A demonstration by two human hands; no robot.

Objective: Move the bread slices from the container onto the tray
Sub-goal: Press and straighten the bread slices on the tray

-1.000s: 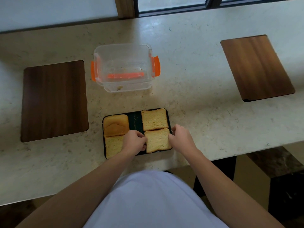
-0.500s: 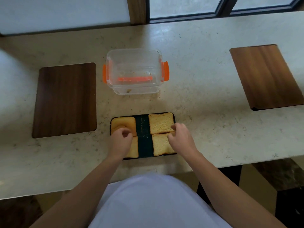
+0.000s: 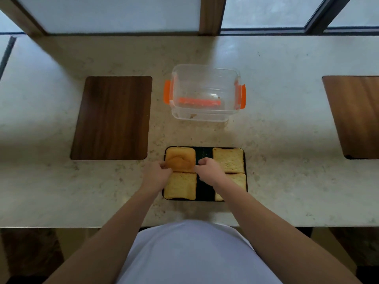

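Note:
A small black tray (image 3: 205, 154) lies near the counter's front edge with several bread slices on it. The far-left piece is a browner crust end (image 3: 180, 159); my left hand (image 3: 156, 174) pinches its left edge and my right hand (image 3: 209, 171) pinches its right edge. A pale slice (image 3: 180, 188) lies below it, another slice (image 3: 228, 161) sits at the far right, and a slice (image 3: 239, 180) at the near right is partly hidden by my right forearm. The clear container (image 3: 205, 93) with orange clips stands behind the tray, holding only crumbs.
Two dark wooden boards lie on the beige stone counter (image 3: 276, 140), one board (image 3: 111, 117) to the left and one board (image 3: 356, 115) at the far right. A window frame runs along the back. My white shirt fills the bottom.
Both hands left the near slices and shifted up and left to the crust end at the tray's far left. The right-hand slices now lie untouched.

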